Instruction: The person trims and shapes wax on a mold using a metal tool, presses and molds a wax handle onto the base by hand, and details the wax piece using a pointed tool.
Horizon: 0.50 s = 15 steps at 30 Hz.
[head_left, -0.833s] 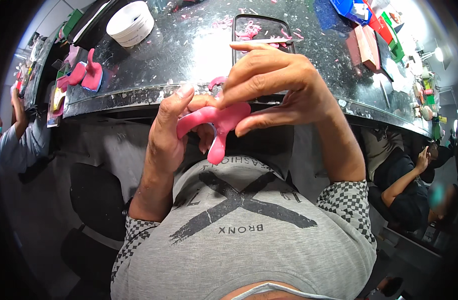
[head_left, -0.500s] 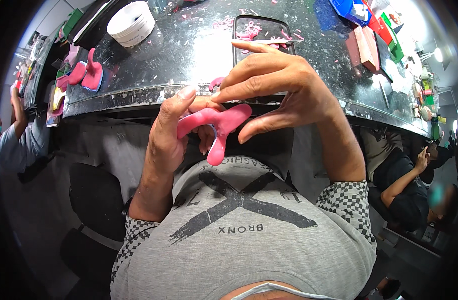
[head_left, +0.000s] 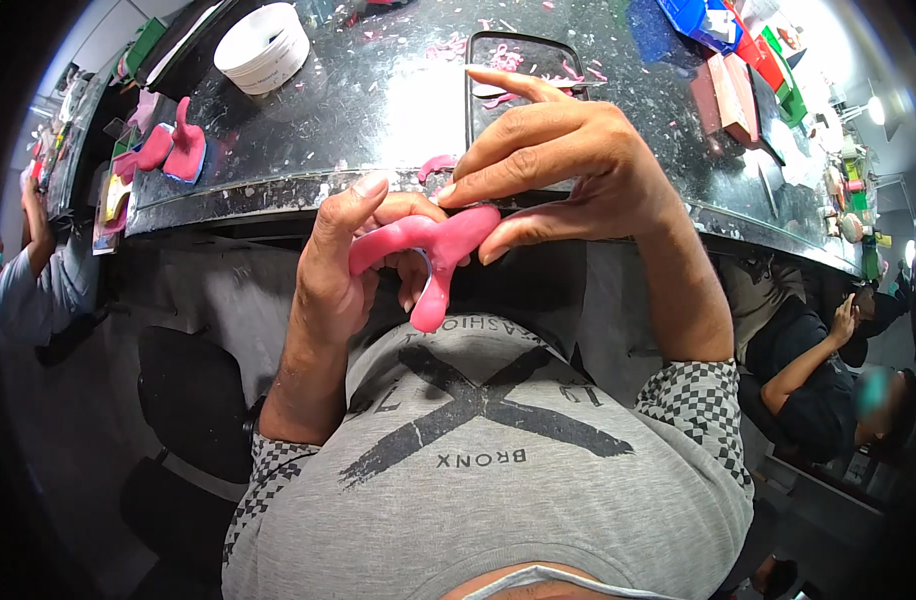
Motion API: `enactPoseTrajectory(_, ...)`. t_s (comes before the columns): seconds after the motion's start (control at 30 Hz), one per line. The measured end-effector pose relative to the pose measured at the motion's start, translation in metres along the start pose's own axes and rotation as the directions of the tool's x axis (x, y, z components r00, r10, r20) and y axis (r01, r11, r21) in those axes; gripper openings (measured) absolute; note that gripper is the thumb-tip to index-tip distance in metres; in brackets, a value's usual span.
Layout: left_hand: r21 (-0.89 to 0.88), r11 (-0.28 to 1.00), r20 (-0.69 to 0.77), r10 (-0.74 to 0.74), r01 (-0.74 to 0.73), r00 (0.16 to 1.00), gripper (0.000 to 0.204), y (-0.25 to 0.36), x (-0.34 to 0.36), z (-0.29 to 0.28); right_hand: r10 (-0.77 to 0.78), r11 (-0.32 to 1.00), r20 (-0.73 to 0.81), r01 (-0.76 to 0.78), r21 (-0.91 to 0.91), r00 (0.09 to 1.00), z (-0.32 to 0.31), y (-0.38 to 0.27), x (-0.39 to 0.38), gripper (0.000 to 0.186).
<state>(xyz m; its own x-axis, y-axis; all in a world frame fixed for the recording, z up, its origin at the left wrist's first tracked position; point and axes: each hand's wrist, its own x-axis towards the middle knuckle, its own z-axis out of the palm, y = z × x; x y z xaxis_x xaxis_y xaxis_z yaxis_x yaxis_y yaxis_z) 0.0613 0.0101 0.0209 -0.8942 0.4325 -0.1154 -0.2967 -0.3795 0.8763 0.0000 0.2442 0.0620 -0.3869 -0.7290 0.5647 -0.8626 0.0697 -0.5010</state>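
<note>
In front of my shirt, my left hand (head_left: 340, 262) is closed around the left arm of a glossy pink wax-like piece (head_left: 433, 240). The piece branches into three rounded arms, one hanging down toward me, with a pale bluish edge underneath. My right hand (head_left: 588, 165) has its thumb and fingers around the upper right arm of this piece in a light pinch, its index finger stretched out above. Part of my left fingers is hidden behind the piece. Just beyond my hands, a small curved pink scrap (head_left: 438, 166) rests near the bench edge.
A black tray (head_left: 470, 110) holds pink shavings and a knife (head_left: 498, 88) on the dark bench (head_left: 368, 110). Far left stand a white tub (head_left: 262, 50) and pink moulded pieces (head_left: 185, 145). Blue bin (head_left: 700, 22) and pink block (head_left: 733, 98) are right. People sit at both sides.
My right thumb has moved up against the piece's right arm, and the right fingers have closed in on it. The piece has tilted slightly in my left hand.
</note>
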Motion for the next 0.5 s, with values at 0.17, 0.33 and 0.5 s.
enactPoseTrajectory(0.17,-0.004,1.000,0.002,0.009,-0.009,1.000,0.068,0.000,-0.001,-0.001,0.004,1.000,0.017,-0.004,0.010,1.000,-0.003,-0.001,0.001,0.044)
enactPoseTrajectory(0.33,0.246,0.954,-0.014,0.180,-0.171,0.984,0.071,0.003,-0.001,0.001,0.336,0.878,-0.028,-0.302,0.372,0.941,0.008,-0.008,-0.008,0.031)
enactPoseTrajectory(0.5,0.361,0.902,-0.061,0.274,-0.235,0.960,0.067,-0.006,-0.001,0.003,0.672,0.505,-0.004,-0.453,0.735,0.741,0.030,-0.021,-0.007,0.024)
